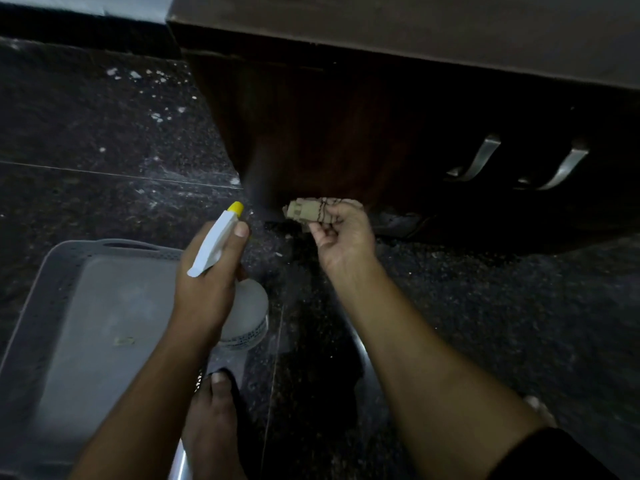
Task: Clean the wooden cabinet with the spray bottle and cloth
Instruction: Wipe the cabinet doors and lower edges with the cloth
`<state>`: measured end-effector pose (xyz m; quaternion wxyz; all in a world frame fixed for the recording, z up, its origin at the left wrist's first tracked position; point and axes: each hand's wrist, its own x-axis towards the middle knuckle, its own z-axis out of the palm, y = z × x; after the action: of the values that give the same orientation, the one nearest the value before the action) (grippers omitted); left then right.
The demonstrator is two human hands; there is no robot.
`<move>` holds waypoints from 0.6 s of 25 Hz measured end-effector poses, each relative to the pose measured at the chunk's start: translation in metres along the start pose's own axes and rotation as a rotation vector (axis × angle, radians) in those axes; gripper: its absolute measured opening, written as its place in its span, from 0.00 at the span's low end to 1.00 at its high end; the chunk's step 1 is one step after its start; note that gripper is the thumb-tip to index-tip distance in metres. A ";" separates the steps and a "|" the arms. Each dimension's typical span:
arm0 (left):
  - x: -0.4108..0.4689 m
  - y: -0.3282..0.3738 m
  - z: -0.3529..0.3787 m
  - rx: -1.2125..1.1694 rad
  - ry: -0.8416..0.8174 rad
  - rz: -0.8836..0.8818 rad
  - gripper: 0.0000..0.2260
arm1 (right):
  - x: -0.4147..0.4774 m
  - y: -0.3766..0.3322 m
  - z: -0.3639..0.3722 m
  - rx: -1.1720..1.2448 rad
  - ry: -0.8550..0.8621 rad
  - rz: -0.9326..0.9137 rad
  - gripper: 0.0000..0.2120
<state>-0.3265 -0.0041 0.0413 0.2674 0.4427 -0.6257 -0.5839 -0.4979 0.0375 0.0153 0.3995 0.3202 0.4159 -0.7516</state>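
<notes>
The dark wooden cabinet point(332, 133) fills the upper right, seen from above, with two metal handles on its front. My left hand point(207, 282) grips a white spray bottle point(249, 317) with a white trigger head and a yellow nozzle aimed at the cabinet's lower corner. A faint mist hangs near that corner. My right hand point(343, 240) holds a bunched tan cloth point(318, 211) just below the cabinet's bottom edge, close to the nozzle.
A grey plastic tray point(52, 271) with a perforated rim lies on the dark speckled stone floor point(104, 133) at lower left. My bare foot point(211, 424) rests beside it. The cabinet handles point(478, 161) stick out at the right.
</notes>
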 end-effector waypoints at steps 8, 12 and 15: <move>-0.009 0.002 0.025 0.065 -0.075 -0.030 0.18 | -0.011 -0.092 -0.060 0.112 0.035 -0.221 0.12; -0.010 0.001 0.025 0.043 -0.075 -0.016 0.09 | 0.003 -0.050 -0.036 0.020 0.008 -0.116 0.10; -0.006 -0.003 0.028 0.095 -0.072 -0.013 0.14 | 0.005 -0.020 -0.012 0.025 -0.034 -0.023 0.11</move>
<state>-0.3467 0.0154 0.0349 0.2195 0.4375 -0.6593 -0.5708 -0.5156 0.0532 0.0132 0.3939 0.3076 0.4034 -0.7665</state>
